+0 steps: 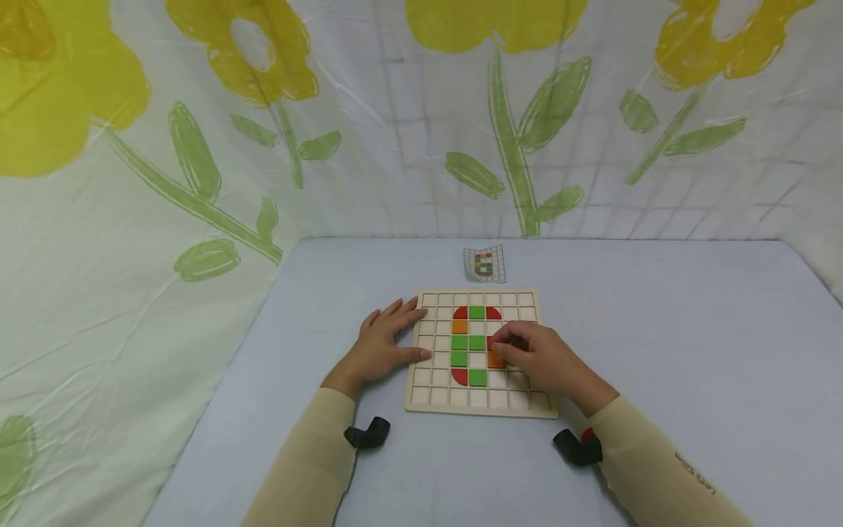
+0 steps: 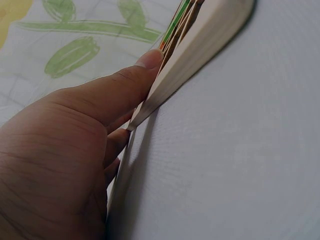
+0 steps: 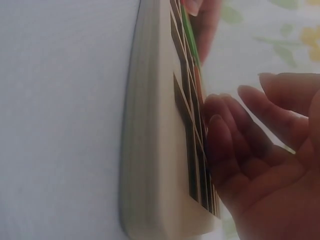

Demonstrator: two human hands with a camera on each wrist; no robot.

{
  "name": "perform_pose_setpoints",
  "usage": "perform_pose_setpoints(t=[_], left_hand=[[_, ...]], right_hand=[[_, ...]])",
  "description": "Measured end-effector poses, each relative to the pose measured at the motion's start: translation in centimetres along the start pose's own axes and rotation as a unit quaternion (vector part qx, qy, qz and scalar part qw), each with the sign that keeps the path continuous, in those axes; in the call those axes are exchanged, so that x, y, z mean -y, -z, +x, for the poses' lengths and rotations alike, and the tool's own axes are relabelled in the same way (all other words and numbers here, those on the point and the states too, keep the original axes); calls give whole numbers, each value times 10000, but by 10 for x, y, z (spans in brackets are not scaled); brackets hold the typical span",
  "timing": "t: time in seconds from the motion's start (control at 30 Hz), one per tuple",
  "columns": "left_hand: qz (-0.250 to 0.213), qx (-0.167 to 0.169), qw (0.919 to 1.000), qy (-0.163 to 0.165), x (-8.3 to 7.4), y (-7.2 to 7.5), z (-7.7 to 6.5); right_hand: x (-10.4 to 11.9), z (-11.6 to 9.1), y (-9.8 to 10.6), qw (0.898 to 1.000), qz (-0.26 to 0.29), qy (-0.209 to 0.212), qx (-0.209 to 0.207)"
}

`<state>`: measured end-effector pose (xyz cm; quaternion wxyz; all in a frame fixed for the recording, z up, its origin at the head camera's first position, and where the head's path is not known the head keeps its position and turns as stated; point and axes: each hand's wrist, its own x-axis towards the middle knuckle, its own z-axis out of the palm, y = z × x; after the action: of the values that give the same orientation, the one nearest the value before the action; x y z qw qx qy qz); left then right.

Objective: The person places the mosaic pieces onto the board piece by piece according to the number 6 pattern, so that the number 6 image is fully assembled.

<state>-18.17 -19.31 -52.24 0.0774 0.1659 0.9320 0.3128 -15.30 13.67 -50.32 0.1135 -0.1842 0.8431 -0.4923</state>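
Observation:
A square wooden grid board (image 1: 484, 399) lies on the table. Green, red and orange tiles fill several of its cells, among them an orange square (image 1: 459, 326) and a red rounded piece (image 1: 459, 377). My left hand (image 1: 380, 344) rests at the board's left side with fingers spread, its thumb on the rim. Over the right part, my right hand (image 1: 543, 359) has its bent fingertips beside a red tile (image 1: 489, 342) and a second orange tile (image 1: 495, 360), partly covering both. In the right wrist view, thumb and index finger stand slightly apart with no tile visible between them.
Behind the board lies a small printed card (image 1: 484, 263) showing a coloured grid pattern. The white table (image 1: 691, 344) ends at a hanging cloth (image 1: 369, 146) with yellow flowers. Black wrist devices (image 1: 367, 433) sit by both sleeves.

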Motion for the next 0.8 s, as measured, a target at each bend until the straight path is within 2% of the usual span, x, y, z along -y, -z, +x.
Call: perform_pose_setpoints(t=[0.3,0.8], left_hand=[[-58,-20,10000,-29,-2,1,-1],[-31,0,10000,-18,-3,2,-2]], right_hand=[[4,-3,3,9997,207,101,-26],[15,-9,17,9950,981,192,52]])
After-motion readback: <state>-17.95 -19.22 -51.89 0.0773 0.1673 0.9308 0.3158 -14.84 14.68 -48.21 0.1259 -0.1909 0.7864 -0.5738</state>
